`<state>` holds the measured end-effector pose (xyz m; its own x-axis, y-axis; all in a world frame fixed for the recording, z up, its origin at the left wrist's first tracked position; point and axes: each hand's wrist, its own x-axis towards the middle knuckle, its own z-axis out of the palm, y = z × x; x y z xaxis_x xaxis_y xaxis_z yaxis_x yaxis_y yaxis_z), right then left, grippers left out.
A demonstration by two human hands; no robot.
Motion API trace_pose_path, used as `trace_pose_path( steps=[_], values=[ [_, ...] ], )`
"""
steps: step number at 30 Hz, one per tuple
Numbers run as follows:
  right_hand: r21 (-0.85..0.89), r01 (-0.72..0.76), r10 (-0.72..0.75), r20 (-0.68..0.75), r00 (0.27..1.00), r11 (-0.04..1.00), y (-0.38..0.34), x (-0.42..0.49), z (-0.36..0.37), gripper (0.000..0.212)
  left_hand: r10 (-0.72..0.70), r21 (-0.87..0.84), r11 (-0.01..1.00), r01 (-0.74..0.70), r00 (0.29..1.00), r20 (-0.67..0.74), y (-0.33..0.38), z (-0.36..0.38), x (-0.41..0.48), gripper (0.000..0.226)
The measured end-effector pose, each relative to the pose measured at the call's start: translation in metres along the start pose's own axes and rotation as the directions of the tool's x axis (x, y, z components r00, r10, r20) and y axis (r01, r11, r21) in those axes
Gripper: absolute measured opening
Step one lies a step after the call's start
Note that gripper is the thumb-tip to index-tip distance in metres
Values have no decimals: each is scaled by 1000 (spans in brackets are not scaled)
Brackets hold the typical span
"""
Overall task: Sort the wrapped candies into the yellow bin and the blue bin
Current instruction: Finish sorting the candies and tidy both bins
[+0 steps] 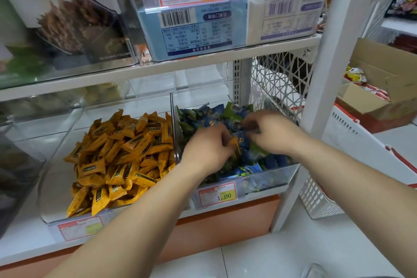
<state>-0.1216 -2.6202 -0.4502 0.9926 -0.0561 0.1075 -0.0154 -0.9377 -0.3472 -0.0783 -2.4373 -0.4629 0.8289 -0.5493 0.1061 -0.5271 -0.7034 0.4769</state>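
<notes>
Yellow-wrapped candy [235,145], its long axis roughly upright, is pinched in the curled fingers of the left hand [205,149] over the blue bin [277,176], where the right hand [270,133] curls among blue candies [255,158], grip unclear; the bin's price tag [217,194] reads "1.00".

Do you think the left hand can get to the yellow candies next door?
Probably yes. The left hand is in the blue candy bin, right beside the yellow candies. Only a low clear divider stands between them, and both bins are open on top.
</notes>
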Motion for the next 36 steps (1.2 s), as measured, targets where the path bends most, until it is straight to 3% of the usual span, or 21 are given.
trace_pose_path(
  steps=[3, 6, 11, 14, 18, 21, 24, 30, 36],
  values=[
    [223, 8, 27, -154, 988, 975, 1, 0, -6, 24, 46, -162, 984, -68, 989, -137, -4, -37, -13, 9],
    [281, 51, -11, -141, 990, 958, -8, -1, -7, 23, 13, -180, 981, -68, 957, -291, -20, -73, -28, 8],
    [320, 58, -58, -10, 998, 945, -26, 2, 13, 21, -76, 40, 994, 98, 924, -374, -68, -105, -43, 11],
    [282, 49, -98, 163, 982, 958, -31, 8, 27, 15, -145, 131, 970, 206, 917, -371, -93, -110, -50, 31],
    [105, 32, -67, 350, 934, 994, -29, 16, 40, 22, 43, 240, 970, 44, 937, -346, -81, -101, -55, 37],
    [17, 53, -56, 382, 923, 998, -27, 19, 42, 33, 147, 272, 958, -97, 974, -170, -64, -82, -56, 52],
    [-11, 86, -74, 396, 915, 996, -24, 22, 43, 31, 190, 299, 941, -158, 979, -80, -66, -66, -54, 52],
    [-219, 143, -38, 426, 904, 965, -25, 28, 51, 20, 198, 255, 952, -167, 975, -101, -76, -57, -50, 41],
    [-142, 181, -101, 445, 890, 973, -26, 25, 56, 21, 215, 234, 955, -182, 969, -120, -77, -55, -51, 37]
  ],
)
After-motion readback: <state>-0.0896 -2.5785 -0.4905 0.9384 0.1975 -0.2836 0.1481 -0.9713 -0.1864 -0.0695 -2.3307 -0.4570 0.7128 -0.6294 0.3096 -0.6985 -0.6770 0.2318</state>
